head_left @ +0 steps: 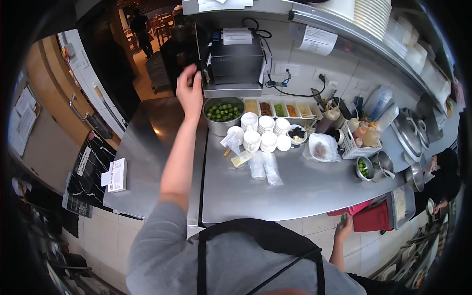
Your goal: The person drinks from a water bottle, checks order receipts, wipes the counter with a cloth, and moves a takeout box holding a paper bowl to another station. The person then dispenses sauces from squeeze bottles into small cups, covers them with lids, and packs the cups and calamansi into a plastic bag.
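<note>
My left hand [189, 91] is raised above the counter, left of the black printer [237, 61], its fingers curled and slightly blurred; no held object shows. Below and to its right stands a metal pot of green limes [222, 112]. My right hand [343, 227] hangs low beyond the counter's front edge, near a red bin [372, 217], with its fingers round a small dark greenish thing that I cannot make out. Stacks of small white cups [251, 140] stand beside the pot, in front of a row of ingredient trays [278, 109].
A white box [117, 175] lies on the left steel counter [147, 142]. Plastic bags [265, 168], a white basket of bottles [361, 142] and metal bowls [365, 168] sit on the right counter. A shelf [354, 29] overhangs the back. Another person in black [445, 172] is at the far right.
</note>
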